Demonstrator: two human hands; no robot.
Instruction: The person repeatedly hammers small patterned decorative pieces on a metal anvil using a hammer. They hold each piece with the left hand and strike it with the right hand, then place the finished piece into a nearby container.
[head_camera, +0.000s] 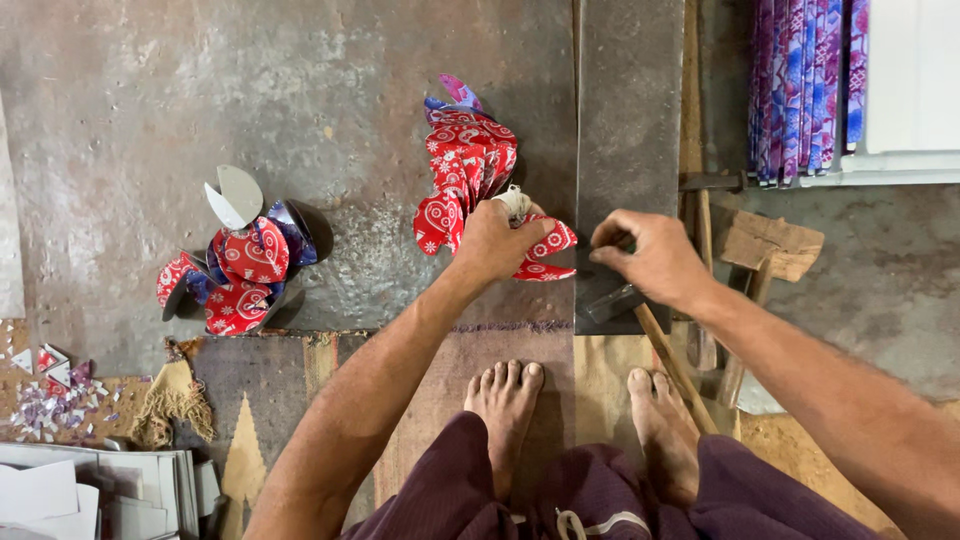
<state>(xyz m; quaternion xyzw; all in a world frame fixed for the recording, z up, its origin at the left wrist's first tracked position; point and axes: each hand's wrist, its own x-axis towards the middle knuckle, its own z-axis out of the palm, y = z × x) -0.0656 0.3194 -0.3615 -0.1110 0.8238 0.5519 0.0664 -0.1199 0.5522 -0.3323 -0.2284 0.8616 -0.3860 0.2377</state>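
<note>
Your left hand (492, 243) is closed around a fanned bundle of red patterned pieces (465, 170), just left of the dark metal slab's (628, 120) long edge. Your right hand (650, 258) pinches narrow on that slab, above a wooden-handled hammer (668, 355). Bare floor (150, 100) lies open to the left, up to the pile of cut pieces (240, 265).

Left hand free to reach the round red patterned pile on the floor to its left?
Probably not as things stand: the left hand is closed on the folded red paper bunch. The round pile lies apart to its left, with bare floor between.
</note>
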